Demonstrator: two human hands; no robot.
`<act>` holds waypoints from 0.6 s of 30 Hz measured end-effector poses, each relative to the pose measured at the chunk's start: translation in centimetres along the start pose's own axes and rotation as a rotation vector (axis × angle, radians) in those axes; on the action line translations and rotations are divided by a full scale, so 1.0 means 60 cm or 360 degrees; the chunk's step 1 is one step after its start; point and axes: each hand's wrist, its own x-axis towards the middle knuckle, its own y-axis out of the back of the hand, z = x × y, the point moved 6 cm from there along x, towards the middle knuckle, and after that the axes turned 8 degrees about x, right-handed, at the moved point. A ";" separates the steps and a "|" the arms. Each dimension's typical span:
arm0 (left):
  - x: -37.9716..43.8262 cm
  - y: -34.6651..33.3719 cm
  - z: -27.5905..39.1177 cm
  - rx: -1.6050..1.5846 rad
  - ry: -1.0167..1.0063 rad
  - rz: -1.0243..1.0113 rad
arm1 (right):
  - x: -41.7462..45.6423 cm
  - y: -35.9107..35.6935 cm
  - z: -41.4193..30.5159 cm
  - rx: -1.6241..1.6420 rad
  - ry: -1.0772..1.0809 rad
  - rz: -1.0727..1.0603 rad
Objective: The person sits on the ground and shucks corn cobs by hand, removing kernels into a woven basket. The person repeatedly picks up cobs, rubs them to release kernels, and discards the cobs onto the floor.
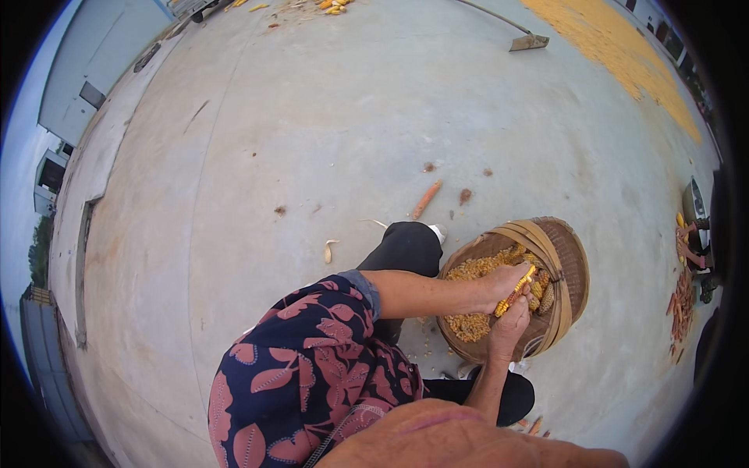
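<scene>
My left hand and my right hand meet over a woven basket, both closed around one ear of corn. The ear is held at a slant, and some of its kernel rows are gone, showing reddish cob. Loose corn kernels lie in the near part of the basket, with more ears of corn at its far side, under and beyond my hands. A broad split-bamboo handle arches over the basket. My palms and some fingertips are hidden.
A bare reddish cob and a dry husk piece lie on the concrete. A long-handled scraper rests near spread-out corn kernels. At the right edge are a pile of cobs, a metal basin and part of another person.
</scene>
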 end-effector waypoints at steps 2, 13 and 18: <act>-0.007 -0.007 0.010 0.0022 -0.0027 -0.0030 | 0.001 -0.001 0.004 0.0037 0.0044 0.0120; -0.026 0.001 -0.014 0.0301 0.0036 0.0008 | -0.003 -0.002 -0.008 0.0192 -0.0237 -0.0013; -0.021 0.009 -0.034 0.0199 0.0151 -0.0052 | -0.028 0.024 0.066 0.0245 -0.0353 0.0125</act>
